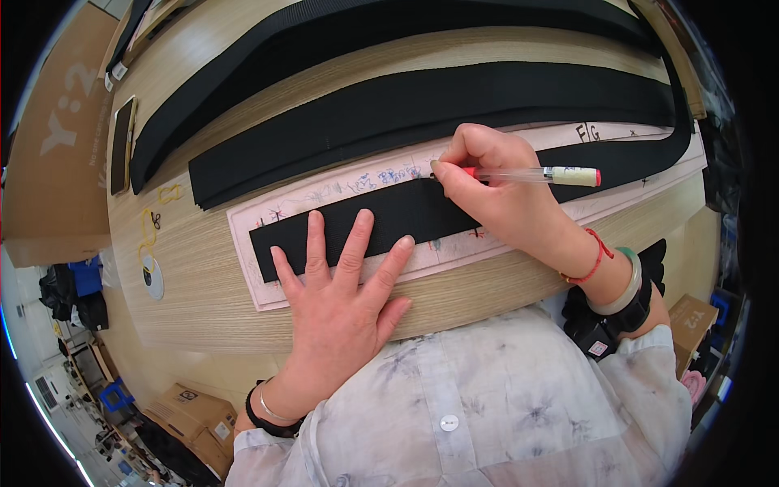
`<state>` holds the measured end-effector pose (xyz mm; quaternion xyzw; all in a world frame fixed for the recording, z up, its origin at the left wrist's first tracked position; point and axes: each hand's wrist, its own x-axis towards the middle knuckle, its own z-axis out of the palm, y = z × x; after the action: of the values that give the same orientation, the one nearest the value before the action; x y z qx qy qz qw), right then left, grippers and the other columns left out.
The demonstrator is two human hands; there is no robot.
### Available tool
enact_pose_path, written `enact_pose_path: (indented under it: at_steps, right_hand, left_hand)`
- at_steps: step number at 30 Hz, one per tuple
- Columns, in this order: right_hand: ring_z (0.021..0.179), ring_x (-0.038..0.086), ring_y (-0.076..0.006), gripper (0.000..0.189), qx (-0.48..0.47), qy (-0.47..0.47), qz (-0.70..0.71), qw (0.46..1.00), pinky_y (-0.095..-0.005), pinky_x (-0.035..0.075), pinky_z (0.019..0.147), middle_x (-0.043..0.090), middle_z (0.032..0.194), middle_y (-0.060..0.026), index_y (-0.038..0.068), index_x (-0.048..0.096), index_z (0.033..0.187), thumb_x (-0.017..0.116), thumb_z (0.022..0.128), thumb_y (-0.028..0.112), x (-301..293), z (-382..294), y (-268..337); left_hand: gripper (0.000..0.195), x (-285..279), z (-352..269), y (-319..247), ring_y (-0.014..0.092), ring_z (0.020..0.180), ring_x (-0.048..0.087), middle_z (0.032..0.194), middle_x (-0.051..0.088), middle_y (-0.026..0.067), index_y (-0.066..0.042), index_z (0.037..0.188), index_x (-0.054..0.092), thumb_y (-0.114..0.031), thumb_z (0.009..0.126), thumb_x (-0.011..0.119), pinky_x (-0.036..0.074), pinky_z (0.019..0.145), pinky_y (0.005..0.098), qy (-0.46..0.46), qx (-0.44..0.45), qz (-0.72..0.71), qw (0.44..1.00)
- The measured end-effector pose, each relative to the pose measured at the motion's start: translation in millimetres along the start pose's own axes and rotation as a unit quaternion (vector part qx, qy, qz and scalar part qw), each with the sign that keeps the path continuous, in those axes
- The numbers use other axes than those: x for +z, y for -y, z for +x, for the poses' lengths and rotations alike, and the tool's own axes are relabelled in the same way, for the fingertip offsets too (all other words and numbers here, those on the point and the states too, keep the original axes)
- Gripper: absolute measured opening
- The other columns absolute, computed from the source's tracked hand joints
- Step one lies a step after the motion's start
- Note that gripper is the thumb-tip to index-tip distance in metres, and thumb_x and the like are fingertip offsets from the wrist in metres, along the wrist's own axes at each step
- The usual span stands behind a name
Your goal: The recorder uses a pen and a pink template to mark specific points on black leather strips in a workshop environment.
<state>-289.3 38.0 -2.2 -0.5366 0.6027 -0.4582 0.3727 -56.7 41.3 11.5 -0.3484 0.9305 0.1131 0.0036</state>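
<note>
My left hand lies spread, its fingers pressing the left end of a black fabric strip flat. Beneath the strip is a long pinkish-white board with handwriting and small red and green marks along its edges. A clear-barreled pen with a red grip is held in my right hand, its tip at the strip's upper edge. The strip runs on under that hand and curves up at the board's right end.
Stacked black strips and another long black strip lie beyond the board. On the wooden table's left side are a phone, yellow elastic loops and a small round white object. A cardboard box stands at the left.
</note>
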Motion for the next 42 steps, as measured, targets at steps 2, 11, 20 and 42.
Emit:
enact_pose_path:
  at_steps: [2, 11, 20, 42]
  right_hand:
    - [0.055, 0.052, -0.0111, 0.014, -0.012, 0.005, -0.009, 1.0, -0.0279, 0.041, 0.049, 0.058, 0.063, -0.0079, -0.002, 0.056, 0.075, 0.064, 0.083, 0.005, -1, 0, 0]
    - [0.054, 0.053, -0.0127, 0.015, -0.015, 0.005, -0.023, 1.0, -0.0292, 0.041, 0.049, 0.058, 0.063, -0.0087, -0.003, 0.056, 0.075, 0.064, 0.084, 0.006, -1, 0, 1]
    - [0.052, 0.054, -0.0174, 0.016, -0.035, -0.005, -0.024, 0.999, -0.0312, 0.042, 0.049, 0.057, 0.061, -0.0112, -0.003, 0.055, 0.073, 0.063, 0.082, 0.007, 1, 0, -2]
    - [0.049, 0.054, -0.0214, 0.016, -0.047, 0.052, -0.068, 0.995, -0.033, 0.04, 0.046, 0.058, 0.058, -0.0103, 0.001, 0.056, 0.068, 0.065, 0.078, 0.01, -3, -28, 1]
  left_hand:
    - [0.059, 0, 0, 0, 0.046, 0.143, 0.021, 0.156, 0.031, 0.0125, -0.028, 0.135, 0.056, -0.034, 0.079, 0.071, 0.015, 0.105, 0.0742, 0.0, 0.001, 0.002, 1.0]
    - [0.059, 0, 1, 0, 0.046, 0.143, 0.022, 0.156, 0.031, 0.0122, -0.027, 0.135, 0.057, -0.034, 0.078, 0.071, 0.016, 0.105, 0.074, -0.003, 0.001, 0.005, 1.0]
    - [0.059, 0, 0, -1, 0.047, 0.142, 0.023, 0.155, 0.032, 0.0109, -0.029, 0.137, 0.054, -0.035, 0.081, 0.071, 0.016, 0.102, 0.0754, -0.015, 0.005, -0.003, 1.0]
    - [0.058, -1, 1, -1, 0.046, 0.143, 0.021, 0.156, 0.03, 0.011, -0.028, 0.137, 0.055, -0.033, 0.081, 0.07, 0.015, 0.104, 0.0749, -0.007, -0.003, -0.006, 1.0]
